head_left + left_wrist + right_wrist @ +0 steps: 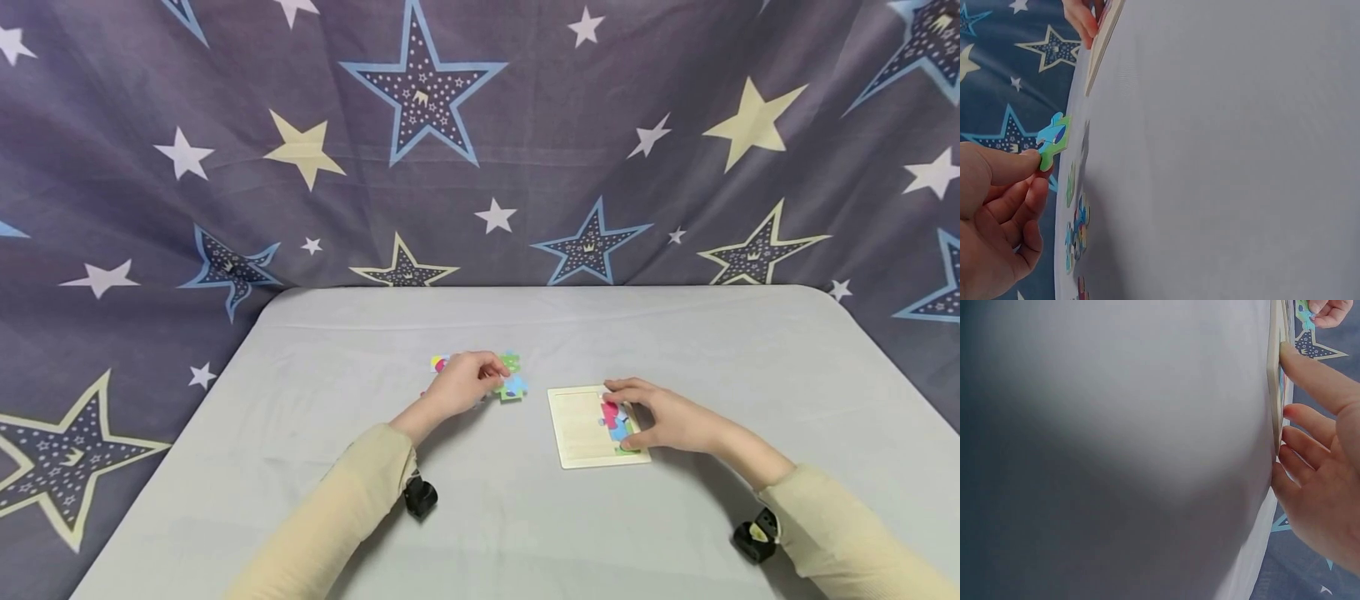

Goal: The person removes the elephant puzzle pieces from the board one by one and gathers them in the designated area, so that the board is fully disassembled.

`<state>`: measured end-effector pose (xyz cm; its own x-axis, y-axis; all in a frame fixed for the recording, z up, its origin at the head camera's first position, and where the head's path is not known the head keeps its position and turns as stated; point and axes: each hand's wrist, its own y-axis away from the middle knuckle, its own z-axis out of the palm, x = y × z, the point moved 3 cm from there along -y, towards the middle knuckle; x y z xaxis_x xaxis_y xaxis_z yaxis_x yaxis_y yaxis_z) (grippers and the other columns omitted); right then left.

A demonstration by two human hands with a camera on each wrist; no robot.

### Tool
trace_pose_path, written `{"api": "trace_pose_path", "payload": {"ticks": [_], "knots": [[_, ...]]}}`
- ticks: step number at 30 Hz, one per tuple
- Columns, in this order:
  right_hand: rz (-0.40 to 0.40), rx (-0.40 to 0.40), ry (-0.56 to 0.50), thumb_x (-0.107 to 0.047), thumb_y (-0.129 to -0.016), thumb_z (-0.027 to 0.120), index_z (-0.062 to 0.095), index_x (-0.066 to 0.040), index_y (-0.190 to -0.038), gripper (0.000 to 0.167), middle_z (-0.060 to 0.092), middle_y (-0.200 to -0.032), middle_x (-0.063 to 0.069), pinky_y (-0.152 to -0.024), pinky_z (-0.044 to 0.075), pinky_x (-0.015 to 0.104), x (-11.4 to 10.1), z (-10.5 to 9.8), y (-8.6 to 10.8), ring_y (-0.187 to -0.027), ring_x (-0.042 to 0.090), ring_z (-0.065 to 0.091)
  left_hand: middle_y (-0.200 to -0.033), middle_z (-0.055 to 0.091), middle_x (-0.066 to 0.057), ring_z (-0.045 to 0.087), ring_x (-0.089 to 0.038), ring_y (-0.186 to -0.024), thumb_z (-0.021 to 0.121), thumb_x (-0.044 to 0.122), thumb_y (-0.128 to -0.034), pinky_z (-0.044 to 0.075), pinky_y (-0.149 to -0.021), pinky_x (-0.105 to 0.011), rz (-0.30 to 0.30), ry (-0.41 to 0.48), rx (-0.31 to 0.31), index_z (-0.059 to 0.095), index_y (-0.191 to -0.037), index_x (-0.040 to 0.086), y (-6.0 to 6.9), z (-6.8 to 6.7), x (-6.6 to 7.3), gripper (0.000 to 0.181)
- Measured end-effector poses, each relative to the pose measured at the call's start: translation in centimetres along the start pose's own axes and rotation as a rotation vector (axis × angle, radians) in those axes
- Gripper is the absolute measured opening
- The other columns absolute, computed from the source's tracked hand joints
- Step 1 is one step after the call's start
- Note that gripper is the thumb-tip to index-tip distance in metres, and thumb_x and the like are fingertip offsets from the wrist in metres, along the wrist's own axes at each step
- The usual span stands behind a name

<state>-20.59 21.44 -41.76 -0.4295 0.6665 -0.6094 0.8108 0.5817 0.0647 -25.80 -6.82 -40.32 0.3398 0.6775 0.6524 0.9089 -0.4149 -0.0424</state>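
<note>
Lobed blue-green jigsaw piece pinched by left hand, shallow wooden tray part-filled with flat pieces, touched by spread right hand

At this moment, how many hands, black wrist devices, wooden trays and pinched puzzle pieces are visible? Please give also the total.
Hands: 2 (left hand, right hand)
Black wrist devices: 2
Wooden tray: 1
Pinched puzzle piece: 1
Total: 6

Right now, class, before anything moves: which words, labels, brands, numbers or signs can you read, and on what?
No words, brands or numbers are readable.
Curtain: printed stars and crowns.
Puzzle pieces: pictures, no legible text.
Black wrist devices: any marking is too small to read.
</note>
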Motion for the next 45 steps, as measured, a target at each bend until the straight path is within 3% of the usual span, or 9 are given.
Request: {"api": "trace_pose_path", "payload": {"ticks": [31, 45], "knots": [[-0.001, -0.001, -0.001, -0.029, -0.072, 0.075, 0.050, 0.000, -0.126, 0.066, 0.036, -0.140, 0.018, -0.100, 0.026, 0.055, 0.1, 0.0, 0.0, -0.129, 0.040, 0.029, -0.083, 0.064, 0.003, 0.055, -0.010, -0.078, 0.059, 0.010, -0.0863, 0.045, -0.075, -0.028, -0.019, -0.094, -0.052, 0.068, -0.090, 0.013, -0.8, 0.6, -0.5, 0.010], [-0.001, -0.002, -0.002, -0.029, -0.073, 0.075, 0.050, 0.000, -0.127, 0.066, 0.036, -0.140, 0.018, -0.100, 0.027, 0.055, 0.0, 0.0, 0.0, -0.129, 0.039, 0.030, -0.079, 0.063, 0.003, 0.054, -0.010, -0.073, 0.059, 0.008, -0.0855, 0.043, -0.071, -0.027, 0.001, -0.119, -0.027, 0.067, -0.085, 0.013, -1.2, 1.0, -0.6, 0.009]]}}
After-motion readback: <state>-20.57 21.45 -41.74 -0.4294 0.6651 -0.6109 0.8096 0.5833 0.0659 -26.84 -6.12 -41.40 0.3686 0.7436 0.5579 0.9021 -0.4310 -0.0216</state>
